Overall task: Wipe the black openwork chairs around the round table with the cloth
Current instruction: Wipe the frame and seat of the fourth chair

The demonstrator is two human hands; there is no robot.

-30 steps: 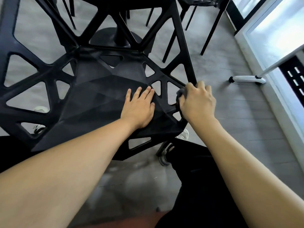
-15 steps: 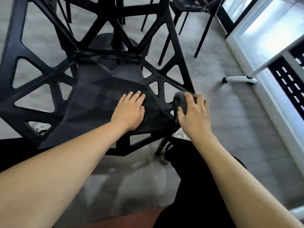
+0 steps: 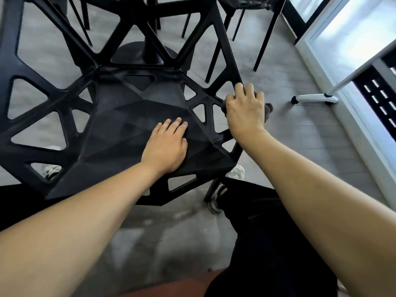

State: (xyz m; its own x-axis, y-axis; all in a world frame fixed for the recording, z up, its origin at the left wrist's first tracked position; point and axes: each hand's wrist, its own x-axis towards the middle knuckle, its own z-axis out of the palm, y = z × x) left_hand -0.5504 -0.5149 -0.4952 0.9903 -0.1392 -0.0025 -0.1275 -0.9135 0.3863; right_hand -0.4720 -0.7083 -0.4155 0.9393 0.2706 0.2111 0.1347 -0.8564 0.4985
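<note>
Your left hand (image 3: 166,147) lies flat, fingers together, on the chair (image 3: 120,125) seat; your right hand (image 3: 245,110) clamps the cloth (image 3: 267,109) on its right rim — slip there and knuckles catch the openwork.

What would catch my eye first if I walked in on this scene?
A black openwork plastic chair with triangular cut-outs fills the left and centre. The person's left hand lies flat on its seat, while the right hand grips a dark grey cloth at the chair's right edge. Bright windows run along the right.
</note>
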